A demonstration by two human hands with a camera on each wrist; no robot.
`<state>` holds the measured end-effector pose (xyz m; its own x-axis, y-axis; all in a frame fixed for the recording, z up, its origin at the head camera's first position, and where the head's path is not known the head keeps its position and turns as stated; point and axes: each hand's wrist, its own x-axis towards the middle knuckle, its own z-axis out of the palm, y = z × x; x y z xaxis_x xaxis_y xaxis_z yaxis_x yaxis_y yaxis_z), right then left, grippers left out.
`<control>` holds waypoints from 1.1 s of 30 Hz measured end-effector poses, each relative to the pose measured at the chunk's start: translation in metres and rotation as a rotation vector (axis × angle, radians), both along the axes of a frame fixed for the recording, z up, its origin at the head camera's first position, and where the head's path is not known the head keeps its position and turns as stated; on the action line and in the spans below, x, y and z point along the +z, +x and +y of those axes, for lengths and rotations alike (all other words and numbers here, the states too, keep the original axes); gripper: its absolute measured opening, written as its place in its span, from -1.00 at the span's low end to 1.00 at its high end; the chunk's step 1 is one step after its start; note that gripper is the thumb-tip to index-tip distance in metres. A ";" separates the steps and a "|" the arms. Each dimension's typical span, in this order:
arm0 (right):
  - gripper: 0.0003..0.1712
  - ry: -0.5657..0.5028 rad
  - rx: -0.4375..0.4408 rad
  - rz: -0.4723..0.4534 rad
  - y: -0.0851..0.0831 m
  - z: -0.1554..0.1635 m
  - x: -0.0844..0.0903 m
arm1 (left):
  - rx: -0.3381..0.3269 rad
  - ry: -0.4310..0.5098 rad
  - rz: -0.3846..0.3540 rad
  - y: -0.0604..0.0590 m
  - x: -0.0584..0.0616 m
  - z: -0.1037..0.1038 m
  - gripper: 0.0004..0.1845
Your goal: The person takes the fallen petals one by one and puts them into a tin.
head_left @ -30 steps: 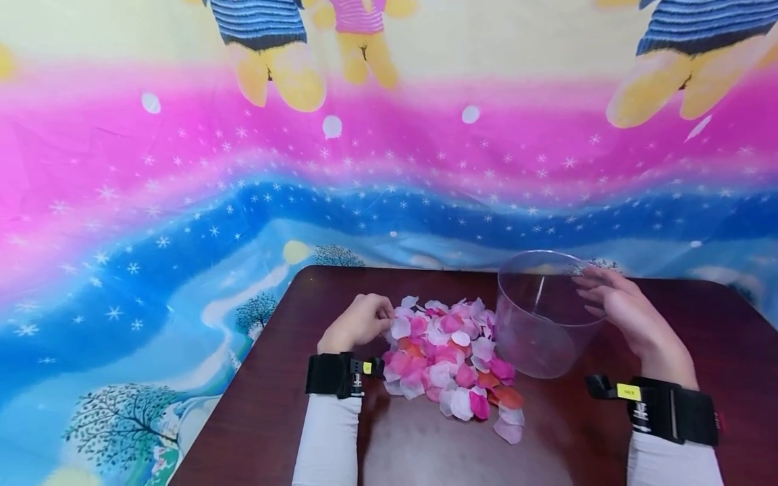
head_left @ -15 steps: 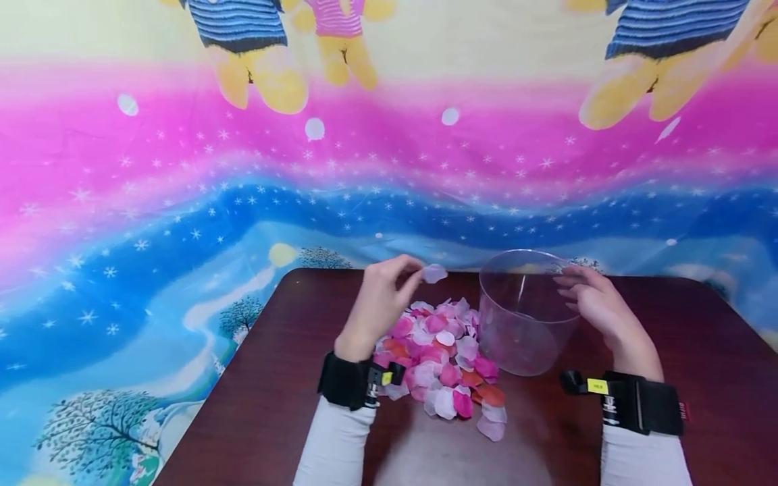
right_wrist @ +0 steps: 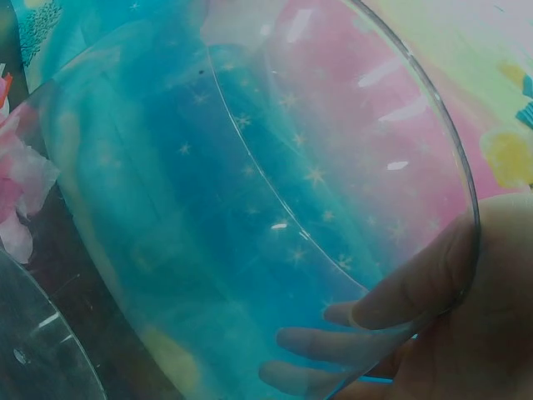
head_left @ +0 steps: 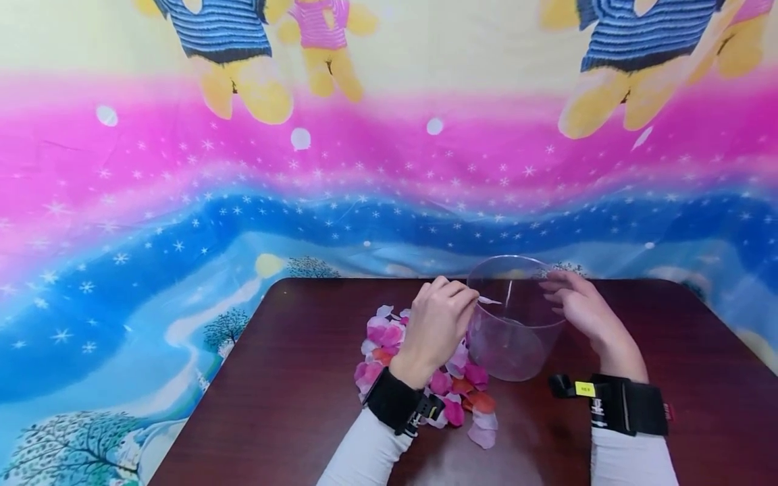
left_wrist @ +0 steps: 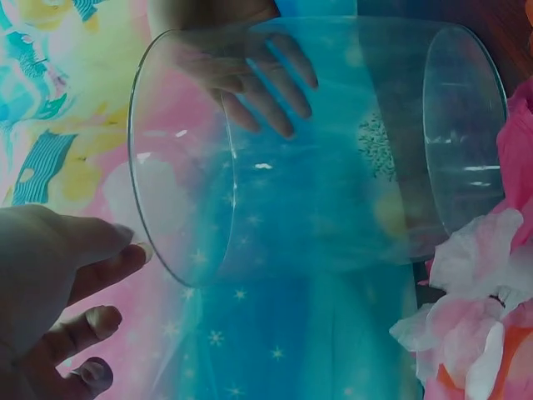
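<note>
Your left hand [head_left: 434,324] is at the near-left part of the rim of the clear container [head_left: 513,354], its thumb and forefinger pinching one pale petal [head_left: 489,300], the other fingers loosely bent. In the head view that petal overlaps the container's mouth, but whether it is fully past the rim cannot be told. The container stands upright in the far part of the desk [head_left: 292,391], somewhat right of the middle of its far edge. Your right hand [head_left: 586,307] is at the container's right side, fingers spread; whether they press the wall or merely lie beside it is unclear. The petal pile [head_left: 477,374] lies just left of the container, with a few loose petals [head_left: 484,432] trailing toward the desk's near edge. A petal this thin looks ready to flutter, so if your pinch loosens a touch early, it could slip down outside the wall. Your knuckles look close enough to the rim to knock it, and a light container might slide or tip if your right hand isn't steadying it. The left wrist strap [head_left: 392,399] hangs over the pile, so lowering it could drag petals away.
</note>
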<state>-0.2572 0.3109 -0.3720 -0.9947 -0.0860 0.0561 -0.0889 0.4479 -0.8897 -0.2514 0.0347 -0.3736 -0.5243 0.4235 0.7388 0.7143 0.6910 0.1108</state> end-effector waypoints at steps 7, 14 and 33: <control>-0.37 0.010 0.008 0.013 -0.002 -0.005 0.001 | -0.044 -0.052 -0.103 -0.010 0.009 -0.028 -0.72; -0.35 0.030 0.012 0.017 -0.002 -0.006 -0.001 | -0.019 0.080 -0.430 -0.027 0.017 -0.110 -0.77; -0.36 0.071 0.028 0.010 0.000 0.001 -0.002 | 0.057 -0.077 -0.957 -0.062 -0.048 -0.142 -0.78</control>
